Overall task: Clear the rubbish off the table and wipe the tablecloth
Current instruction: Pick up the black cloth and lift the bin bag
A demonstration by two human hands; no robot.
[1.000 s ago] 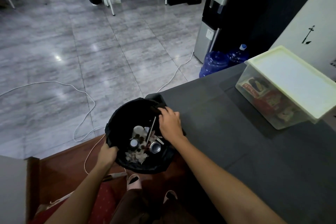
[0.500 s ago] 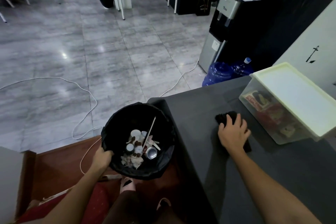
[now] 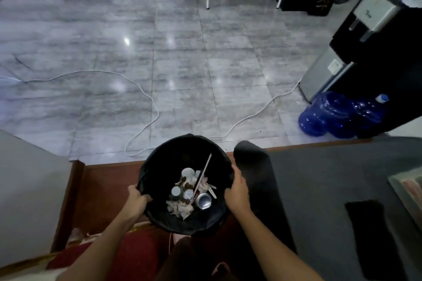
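1. The left hand (image 3: 137,199) grips the near-left rim of the bin (image 3: 164,162), with its fingers curled over the black liner. The right hand (image 3: 236,191) holds the right rim the same way.
2. The bin is just left of the counter (image 3: 294,201), low over the red floor. Whether it rests there or is lifted, I cannot tell.
3. Rubbish lies in its bottom: a can (image 3: 204,201), a thin stick (image 3: 203,172) and crumpled paper (image 3: 180,209).
4. The visible grey tablecloth (image 3: 338,166) carries no litter, so clearing looks finished. The step in hand seems to be putting the bin aside.
5. A dark cloth (image 3: 370,235) lies flat to the right, well apart from both hands. The next move calls for letting go of the bin, reaching right for the cloth and wiping.
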